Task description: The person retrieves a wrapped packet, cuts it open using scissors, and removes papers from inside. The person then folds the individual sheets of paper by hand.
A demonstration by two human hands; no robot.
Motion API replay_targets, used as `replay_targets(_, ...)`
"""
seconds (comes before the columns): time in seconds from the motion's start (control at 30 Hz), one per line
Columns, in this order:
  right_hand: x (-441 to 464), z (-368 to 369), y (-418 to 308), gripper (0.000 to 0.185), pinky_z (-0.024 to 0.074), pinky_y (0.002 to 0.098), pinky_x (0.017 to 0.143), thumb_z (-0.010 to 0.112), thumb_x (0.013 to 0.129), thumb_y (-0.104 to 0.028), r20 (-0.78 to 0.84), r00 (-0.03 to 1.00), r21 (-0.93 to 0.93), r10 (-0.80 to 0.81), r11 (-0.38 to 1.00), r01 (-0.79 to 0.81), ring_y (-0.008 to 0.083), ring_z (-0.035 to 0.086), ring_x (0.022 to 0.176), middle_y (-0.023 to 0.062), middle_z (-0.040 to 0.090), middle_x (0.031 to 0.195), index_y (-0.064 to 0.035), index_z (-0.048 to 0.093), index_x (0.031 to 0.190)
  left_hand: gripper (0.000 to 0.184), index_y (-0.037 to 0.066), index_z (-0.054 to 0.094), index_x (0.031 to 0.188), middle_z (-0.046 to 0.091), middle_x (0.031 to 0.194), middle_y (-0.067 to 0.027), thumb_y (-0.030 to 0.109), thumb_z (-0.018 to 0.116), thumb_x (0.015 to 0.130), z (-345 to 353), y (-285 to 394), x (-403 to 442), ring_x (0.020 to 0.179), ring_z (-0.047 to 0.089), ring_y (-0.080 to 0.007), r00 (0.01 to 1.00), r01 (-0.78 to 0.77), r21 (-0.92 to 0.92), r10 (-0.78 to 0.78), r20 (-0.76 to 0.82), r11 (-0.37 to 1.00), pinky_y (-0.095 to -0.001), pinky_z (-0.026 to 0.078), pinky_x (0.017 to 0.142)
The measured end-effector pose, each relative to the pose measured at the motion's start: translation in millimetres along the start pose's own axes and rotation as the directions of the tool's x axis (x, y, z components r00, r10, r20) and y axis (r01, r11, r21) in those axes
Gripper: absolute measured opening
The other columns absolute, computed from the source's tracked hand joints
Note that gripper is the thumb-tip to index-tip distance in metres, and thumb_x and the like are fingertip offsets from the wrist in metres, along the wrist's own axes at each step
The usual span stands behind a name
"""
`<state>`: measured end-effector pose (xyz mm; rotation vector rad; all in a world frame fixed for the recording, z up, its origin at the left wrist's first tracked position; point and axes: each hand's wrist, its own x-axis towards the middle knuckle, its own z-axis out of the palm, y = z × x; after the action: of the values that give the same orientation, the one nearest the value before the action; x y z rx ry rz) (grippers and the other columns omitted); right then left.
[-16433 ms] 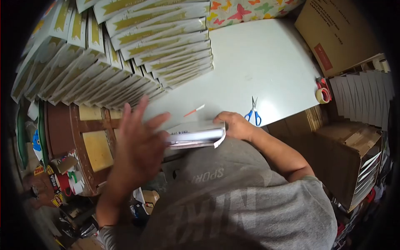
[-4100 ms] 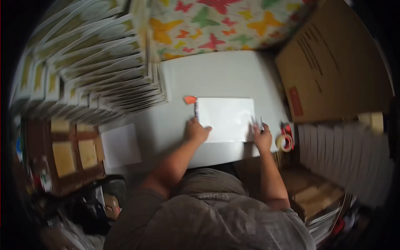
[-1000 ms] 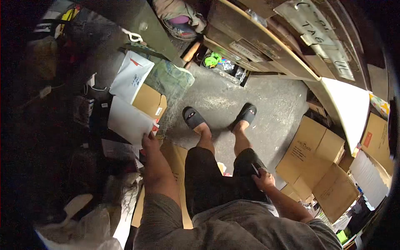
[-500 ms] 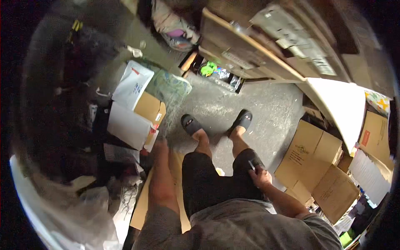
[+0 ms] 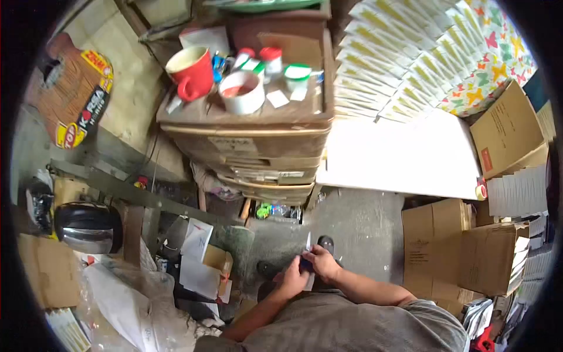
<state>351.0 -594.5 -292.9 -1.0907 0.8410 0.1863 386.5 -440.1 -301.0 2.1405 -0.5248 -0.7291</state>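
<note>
My left hand (image 5: pixel 291 282) and my right hand (image 5: pixel 324 263) are close together in front of my body, both with curled fingers. A thin, pale, pointed thing (image 5: pixel 308 239) sticks up beside the fingers of my right hand. Between the two hands is a small dark blue thing (image 5: pixel 305 264), mostly covered by fingers. What exactly my left hand grips is hidden. Below the hands a pale strip (image 5: pixel 309 283) shows against my shirt.
Ahead stands a brown drawer cabinet (image 5: pixel 275 138) with a red mug (image 5: pixel 192 71) and a white cup (image 5: pixel 241 101) on top. A white tabletop (image 5: pixel 399 155) carries rows of stacked paper pieces (image 5: pixel 399 53). Cardboard boxes (image 5: pixel 434 240) are at right; an open carton (image 5: pixel 217 258) lies at left.
My view has lifted from the floor toward the cabinet and tabletop. My left hand has come from the left side to meet my right hand, which has left my thigh.
</note>
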Motion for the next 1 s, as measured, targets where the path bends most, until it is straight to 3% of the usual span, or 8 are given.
replay_targets(0.1, -12, -40, -67, 0.012, 0.0477, 0.0238, 0.069, 0.068, 0.102, -0.016, 0.142, 0.99, -0.15, 0.012, 0.989, 0.009, 0.0098, 0.058, 0.075, 0.0021, 0.067, 0.09, -0.0078, 0.069, 0.11, 0.037, 0.005, 0.062, 0.126, 0.071, 0.096, -0.0119, 0.016, 0.069, 0.092, -17, 42, 31, 0.076, 0.063, -0.027, 0.997, -0.067, -0.195, 0.075, 0.034, 0.978, -0.0406, 0.053, 0.07)
replay_targets(0.2, -24, -74, -105, 0.012, 0.0455, 0.0219, 0.066, 0.069, 0.101, -0.017, 0.232, 0.967, 0.001, -0.11, 0.994, 0.113, 0.0089, 0.057, 0.075, 0.0006, 0.066, 0.092, -0.01, 0.068, 0.111, 0.031, 0.005, 0.064, 0.121, 0.072, 0.092, -0.0121, 0.016, 0.068, 0.092, -30, 80, 49, 0.074, 0.065, -0.0293, 0.987, -0.143, -0.101, 0.15, 0.063, 0.985, -0.0403, 0.053, 0.069)
replay_targets(0.47, 8, -220, -21, 0.024, 0.0489, 0.028, 0.066, 0.069, 0.099, -0.023, -0.038, 0.999, -0.193, 0.033, 0.98, -0.039, 0.0146, 0.061, 0.075, 0.0038, 0.067, 0.093, -0.0069, 0.067, 0.116, 0.039, 0.005, 0.061, 0.131, 0.07, 0.097, -0.009, 0.01, 0.069, 0.094, -47, 0, 87, 0.076, 0.063, -0.0196, 0.988, 0.146, -0.436, -0.152, 0.021, 0.888, -0.0296, 0.053, 0.071)
replay_targets(0.53, 18, -246, 16, 0.025, 0.0492, 0.029, 0.065, 0.069, 0.099, -0.024, -0.098, 0.991, -0.181, 0.094, 0.977, -0.11, 0.0154, 0.061, 0.074, 0.0037, 0.066, 0.091, -0.0065, 0.067, 0.116, 0.03, 0.005, 0.062, 0.122, 0.07, 0.098, -0.0109, 0.006, 0.067, 0.093, -61, -17, 111, 0.078, 0.064, -0.0216, 0.962, 0.156, -0.843, -0.272, 0.012, 0.514, -0.0311, 0.055, 0.076)
replay_targets(0.6, 4, -288, 61, 0.032, 0.0527, 0.0378, 0.07, 0.065, 0.097, -0.032, -0.238, 0.966, -0.583, 0.102, 0.78, -0.226, 0.0279, 0.066, 0.08, 0.0123, 0.071, 0.097, -0.0023, 0.071, 0.11, 0.022, 0.005, 0.062, 0.114, 0.069, 0.098, -0.0129, 0.002, 0.065, 0.092, -68, -29, 150, 0.079, 0.066, -0.0235, 0.925, 0.08, -0.997, -0.372, 0.08, -0.015, -0.0325, 0.056, 0.08)
replay_targets(0.77, -65, -335, 116, 0.045, 0.057, 0.0484, 0.08, 0.062, 0.095, -0.042, -0.329, 0.906, -0.923, 0.268, 0.112, -0.368, 0.0435, 0.071, 0.093, 0.0213, 0.076, 0.106, -0.0003, 0.076, 0.103, 0.023, 0.008, 0.059, 0.101, 0.066, 0.094, -0.0091, -0.008, 0.055, 0.085, -44, -105, 264, 0.079, 0.061, -0.0231, 0.944, 0.061, -0.98, -0.307, 0.118, -0.188, -0.0345, 0.055, 0.086)
replay_targets(0.93, -117, -304, 107, 0.042, 0.0575, 0.0447, 0.08, 0.069, 0.092, -0.04, -0.65, 0.738, -0.514, 0.183, 0.609, -0.604, 0.0376, 0.072, 0.091, 0.0182, 0.077, 0.102, -0.0024, 0.076, 0.108, 0.021, 0.008, 0.059, 0.099, 0.065, 0.092, -0.0097, -0.006, 0.055, 0.084, -36, -110, 282, 0.079, 0.061, -0.0242, 0.931, 0.081, -0.974, -0.334, 0.15, -0.213, -0.0379, 0.055, 0.086)
replay_targets(1.0, -134, -288, 116, 0.042, 0.0576, 0.0437, 0.08, 0.071, 0.091, -0.04, -0.643, 0.723, -0.457, 0.252, 0.632, -0.626, 0.0362, 0.072, 0.09, 0.0174, 0.077, 0.102, -0.0031, 0.076, 0.109, 0.02, 0.009, 0.058, 0.098, 0.065, 0.09, -0.01, -0.006, 0.055, 0.084, -32, -109, 287, 0.079, 0.061, -0.0247, 0.914, 0.075, -0.975, -0.377, 0.15, -0.207, -0.0396, 0.055, 0.086)
